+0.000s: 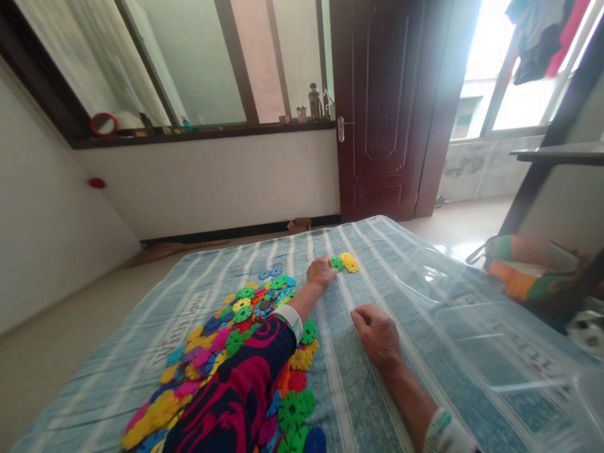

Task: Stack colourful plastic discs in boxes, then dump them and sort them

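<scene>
A spread of colourful plastic snowflake discs (245, 327) lies on a blue striped blanket (368, 390). My left hand (321, 272) reaches far forward, fingers curled over a small cluster of joined green and yellow discs (344, 263) and touching it. My right hand (377, 336) rests on the blanket nearer to me, fingers loosely curled, nothing visible in it. The patterned left sleeve (240, 390) crosses over part of the disc pile.
A clear plastic box (476, 333) lies on the blanket at the right. A dark wooden door (382, 107) and a window sill with bottles (311, 104) are beyond. A striped bag (528, 270) sits on the floor at the right.
</scene>
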`<state>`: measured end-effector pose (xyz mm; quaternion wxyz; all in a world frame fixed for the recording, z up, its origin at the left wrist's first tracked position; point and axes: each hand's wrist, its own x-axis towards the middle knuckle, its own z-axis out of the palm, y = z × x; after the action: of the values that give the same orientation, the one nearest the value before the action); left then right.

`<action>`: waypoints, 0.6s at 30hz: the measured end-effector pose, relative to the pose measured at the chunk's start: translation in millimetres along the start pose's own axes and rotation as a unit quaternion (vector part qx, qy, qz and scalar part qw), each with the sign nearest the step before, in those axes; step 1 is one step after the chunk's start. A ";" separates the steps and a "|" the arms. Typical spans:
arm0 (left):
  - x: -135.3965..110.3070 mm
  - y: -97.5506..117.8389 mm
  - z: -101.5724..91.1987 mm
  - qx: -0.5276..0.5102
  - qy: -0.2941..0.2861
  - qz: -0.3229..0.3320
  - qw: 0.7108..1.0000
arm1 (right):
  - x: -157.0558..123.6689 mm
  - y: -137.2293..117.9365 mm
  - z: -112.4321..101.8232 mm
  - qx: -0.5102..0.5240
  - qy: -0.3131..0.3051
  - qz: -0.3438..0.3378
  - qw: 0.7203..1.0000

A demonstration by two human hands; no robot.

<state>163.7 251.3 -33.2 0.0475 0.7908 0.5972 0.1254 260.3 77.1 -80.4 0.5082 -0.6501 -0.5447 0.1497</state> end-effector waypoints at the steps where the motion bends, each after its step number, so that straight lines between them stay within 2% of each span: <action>1: -0.6 0.9 1.6 0.004 -0.001 -0.002 1.000 | 0.0 -0.1 0.0 0.000 0.002 -0.002 1.000; 13: -1.4 3.7 8.3 0.052 0.023 0.015 0.998 | 0.3 -0.1 0.7 -0.002 0.008 -0.009 1.000; 15: -4.3 7.3 5.9 0.065 0.037 0.043 0.996 | 0.6 -0.3 0.8 0.000 0.009 -0.007 1.000; 18: -5.4 18.1 1.5 0.081 0.046 0.133 0.987 | 1.3 0.0 0.8 0.005 0.004 -0.002 1.000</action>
<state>179.6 241.2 -31.3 -0.0609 0.8579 0.4962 0.1181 260.1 78.7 -80.3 0.5141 -0.6469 -0.5430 0.1492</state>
